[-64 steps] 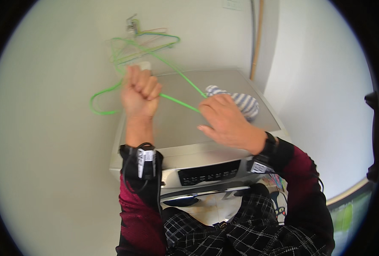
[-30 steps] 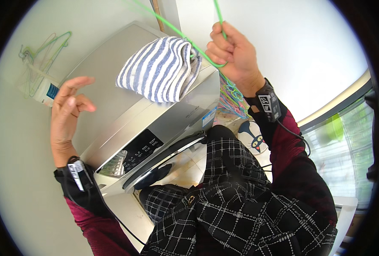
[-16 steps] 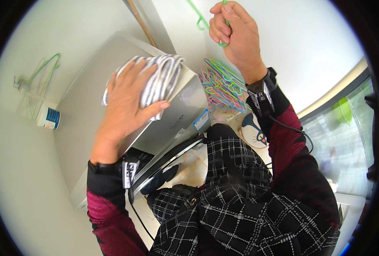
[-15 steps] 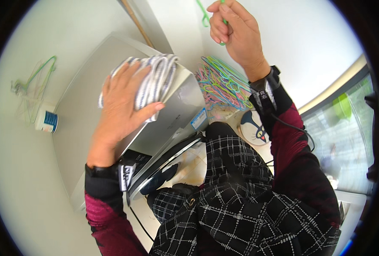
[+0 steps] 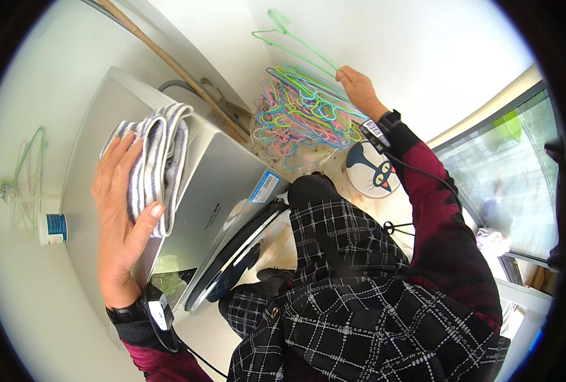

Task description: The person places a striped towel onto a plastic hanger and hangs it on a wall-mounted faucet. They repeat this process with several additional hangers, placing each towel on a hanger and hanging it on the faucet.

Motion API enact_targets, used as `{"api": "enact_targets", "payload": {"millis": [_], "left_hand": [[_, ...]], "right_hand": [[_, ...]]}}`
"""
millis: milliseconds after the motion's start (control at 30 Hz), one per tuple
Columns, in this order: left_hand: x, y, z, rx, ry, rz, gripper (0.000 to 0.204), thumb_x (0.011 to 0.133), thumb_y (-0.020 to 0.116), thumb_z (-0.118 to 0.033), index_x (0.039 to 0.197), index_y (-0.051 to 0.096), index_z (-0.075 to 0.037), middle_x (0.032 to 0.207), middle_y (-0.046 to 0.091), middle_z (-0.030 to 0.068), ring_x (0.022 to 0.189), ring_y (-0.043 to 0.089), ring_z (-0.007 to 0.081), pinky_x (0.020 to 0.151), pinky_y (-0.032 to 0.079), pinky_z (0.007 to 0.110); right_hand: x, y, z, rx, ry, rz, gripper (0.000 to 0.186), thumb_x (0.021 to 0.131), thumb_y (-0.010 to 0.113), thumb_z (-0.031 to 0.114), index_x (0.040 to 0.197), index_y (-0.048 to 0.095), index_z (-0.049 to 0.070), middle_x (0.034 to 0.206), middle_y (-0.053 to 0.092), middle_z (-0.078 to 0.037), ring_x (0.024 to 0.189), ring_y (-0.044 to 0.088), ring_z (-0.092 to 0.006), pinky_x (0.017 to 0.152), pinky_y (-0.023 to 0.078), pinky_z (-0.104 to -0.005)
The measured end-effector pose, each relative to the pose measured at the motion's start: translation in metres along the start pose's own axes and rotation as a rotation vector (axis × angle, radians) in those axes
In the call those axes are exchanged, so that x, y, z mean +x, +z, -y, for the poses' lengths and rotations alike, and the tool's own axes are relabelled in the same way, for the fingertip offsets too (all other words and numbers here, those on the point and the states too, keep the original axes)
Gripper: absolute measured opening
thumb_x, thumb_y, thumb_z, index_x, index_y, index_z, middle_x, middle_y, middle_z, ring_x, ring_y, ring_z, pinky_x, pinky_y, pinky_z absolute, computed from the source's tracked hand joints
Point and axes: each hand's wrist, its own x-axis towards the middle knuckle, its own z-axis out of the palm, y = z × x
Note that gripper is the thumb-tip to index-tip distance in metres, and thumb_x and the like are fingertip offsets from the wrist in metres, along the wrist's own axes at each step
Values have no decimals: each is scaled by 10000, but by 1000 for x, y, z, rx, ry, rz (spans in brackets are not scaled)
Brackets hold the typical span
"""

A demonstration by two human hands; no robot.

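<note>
A folded white cloth with grey-blue stripes (image 5: 159,159) lies on top of a silver washing machine (image 5: 216,184). My left hand (image 5: 116,219) grips it at its near left side, fingers over the cloth and thumb along its front fold. At the far right, my right hand (image 5: 361,91) is closed on one end of a light green clothes hanger (image 5: 305,46). The hanger is held up in front of the white wall, its hook end blurred. Below it is a pile of coloured hangers (image 5: 302,118), apart from the held one.
A wooden pole (image 5: 168,54) leans behind the machine. A white tub with a blue label (image 5: 53,229) and another green hanger (image 5: 33,156) are at left. A round cat-face stool (image 5: 367,170) stands on the floor near my legs. A window (image 5: 506,178) is at right.
My right hand has moved down and brought the green hanger into fuller view. My view has shifted, so the machine and cloth appear further left. The left hand stays on the cloth.
</note>
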Motion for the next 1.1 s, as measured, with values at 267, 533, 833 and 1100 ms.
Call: {"api": "enact_targets", "payload": {"millis": [267,533,833,1100], "left_hand": [[5,2,5,-111,-65,11,924,868,546,-740,1448,556,-20,1563,456,207,1514,310,400,1248,168,525],[3,4,21,-145,-49,3,896,895,525,-725,1459,547,-29,1565,451,206,1522,304,400,1254,157,533],[5,0,24,-88,-31,12,866,911,496,-711,1446,561,-32,1552,465,201,1510,322,407,1248,184,532],[6,-5,18,-113,-19,13,806,916,504,-657,1418,588,-32,1529,496,185,1501,340,388,1250,185,523]], "right_hand": [[-30,90,-57,-483,28,223,144,981,541,255,1023,598,130,842,700,-180,802,679,-428,676,514,-556],[-44,106,-89,-641,-210,269,167,872,637,136,1038,646,153,984,663,-85,1002,634,-333,803,519,-496],[-48,111,-81,-730,-112,107,246,836,660,149,1081,659,135,1037,642,-89,1049,600,-329,828,464,-517],[-76,77,0,-344,-169,108,160,859,641,113,1019,643,97,971,621,-124,969,613,-359,801,455,-508]]}}
